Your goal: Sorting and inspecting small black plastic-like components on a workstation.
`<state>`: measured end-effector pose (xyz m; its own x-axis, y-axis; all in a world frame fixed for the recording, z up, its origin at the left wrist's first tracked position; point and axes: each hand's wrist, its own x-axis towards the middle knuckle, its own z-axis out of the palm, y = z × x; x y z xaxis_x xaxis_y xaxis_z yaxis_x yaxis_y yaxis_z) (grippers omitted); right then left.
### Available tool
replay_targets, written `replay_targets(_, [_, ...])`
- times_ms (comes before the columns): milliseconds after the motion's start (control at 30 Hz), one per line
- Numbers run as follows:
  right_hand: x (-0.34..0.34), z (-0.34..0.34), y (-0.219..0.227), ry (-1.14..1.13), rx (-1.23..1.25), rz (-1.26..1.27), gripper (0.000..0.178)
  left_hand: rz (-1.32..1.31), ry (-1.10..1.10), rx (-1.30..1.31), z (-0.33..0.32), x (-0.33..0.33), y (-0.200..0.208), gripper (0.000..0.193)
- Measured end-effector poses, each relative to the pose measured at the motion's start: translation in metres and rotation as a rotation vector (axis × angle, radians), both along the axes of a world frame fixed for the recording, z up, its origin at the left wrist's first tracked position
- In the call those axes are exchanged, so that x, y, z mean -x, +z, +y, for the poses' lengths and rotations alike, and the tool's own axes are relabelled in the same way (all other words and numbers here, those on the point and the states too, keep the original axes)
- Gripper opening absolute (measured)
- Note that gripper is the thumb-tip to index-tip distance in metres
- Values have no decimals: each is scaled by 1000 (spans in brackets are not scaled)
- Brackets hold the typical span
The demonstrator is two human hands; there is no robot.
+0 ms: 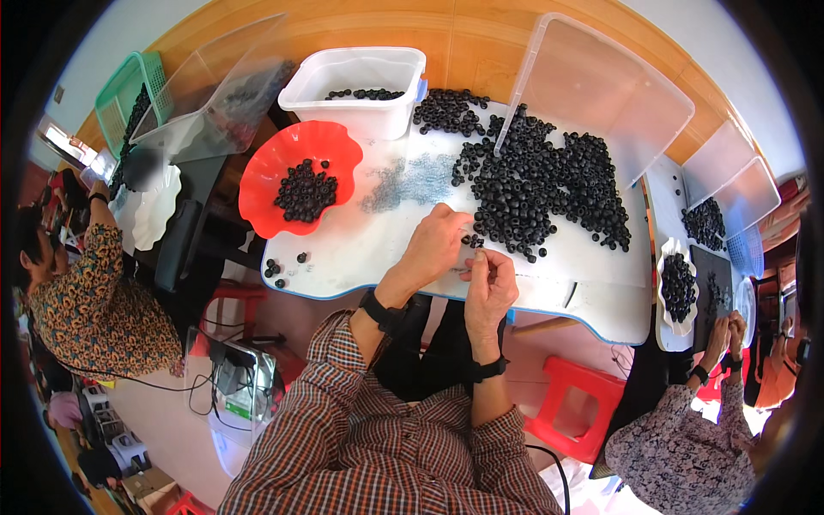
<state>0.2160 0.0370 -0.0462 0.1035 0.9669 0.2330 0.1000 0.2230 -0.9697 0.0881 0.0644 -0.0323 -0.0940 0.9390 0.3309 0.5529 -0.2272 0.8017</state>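
Observation:
My left hand (433, 246) is above the front of the white table (386, 262), its fingers bent and pressed together. Just right of it, my right hand (492, 287) pinches thumb against forefinger. The fingertips of both nearly meet, and whatever lies between them is too small to make out. A few black ring-like pieces (472, 241) show right at the fingertips. Beyond my hands spreads a large heap of the same black pieces (524, 193). Small clear pieces (410, 182) are scattered left of the heap, beyond my left hand.
A red scalloped bowl (257, 184) with black pieces stands left, before a white tub (352, 106). A clear plastic bin (601, 94) stands tilted behind the heap. People work at both sides: a patterned sleeve (107, 257) left, a co-worker's hands (724, 335) right. A red stool (577, 408) is below.

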Motion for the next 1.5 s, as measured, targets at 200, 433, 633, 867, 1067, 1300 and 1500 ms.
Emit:
replay_targets(200, [2, -1, -1, 6, 7, 27, 8, 20, -27, 1, -7, 2, -2, 20])
replay_targets(433, [1, -1, -1, -8, 7, 15, 8, 84, -26, -48, -10, -3, -5, 18])
replay_targets(633, [0, -1, -4, 19, -3, 90, 8, -450, -91, 160, -24, 1, -4, 16])
replay_targets(867, [-7, -4, 0, 78, 52, 219, 10, -1124, -213, 261, -41, 5, -1, 27])
replay_targets(1067, [-7, -14, 14, 130, 78, 274, 11, -1466, -224, 336, -53, 2, 6, 29])
replay_targets(1300, [-5, -17, 22, 113, 83, 283, 10, -1557, -259, 217, -58, 0, 2, 25])
replay_targets(1500, [-6, -19, 23, 108, 30, 291, 9, -1615, -184, 272, -60, -3, 8, 24])
